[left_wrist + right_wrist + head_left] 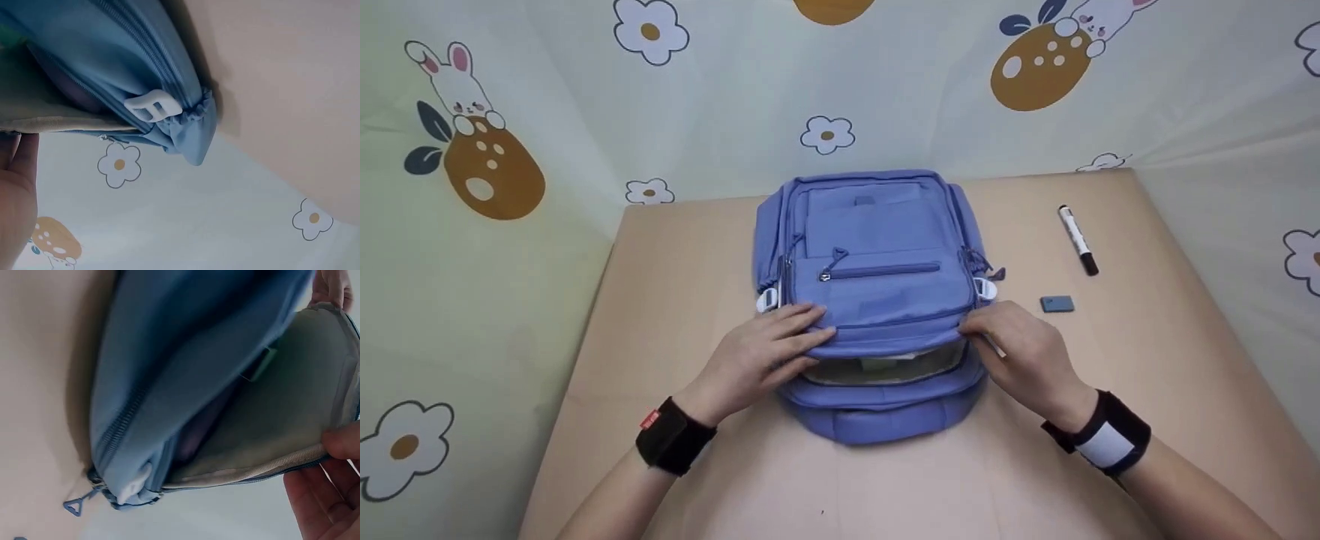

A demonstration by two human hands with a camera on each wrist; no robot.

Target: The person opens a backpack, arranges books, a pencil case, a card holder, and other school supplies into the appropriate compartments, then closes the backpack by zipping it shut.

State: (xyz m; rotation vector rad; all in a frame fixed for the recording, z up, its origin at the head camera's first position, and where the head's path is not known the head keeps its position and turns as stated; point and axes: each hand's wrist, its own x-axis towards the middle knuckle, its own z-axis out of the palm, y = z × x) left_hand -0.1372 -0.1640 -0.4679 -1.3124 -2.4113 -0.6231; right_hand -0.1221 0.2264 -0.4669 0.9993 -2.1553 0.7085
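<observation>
A blue backpack point(885, 300) lies on its back, its zipped front panel lifted at the near end so that the beige lining point(298, 382) shows. Fingers of my left hand point(757, 356) lie over the panel's left edge, and that edge is held between them and the thumb. At the right edge, my right hand point(1031, 356) pinches the panel, with the thumb on the lining and the fingers outside. Inside the opening a small green item point(261, 364) is partly visible; its kind cannot be told. The rest of the inside is dark.
To the right of the backpack lie a blue-grey rectangular block point(1057, 304) and a white marker point(1078, 238) with black ends. White buckles point(766, 301) sit on the bag's sides. A patterned cloth point(720, 112) hangs around the tan table point(675, 255).
</observation>
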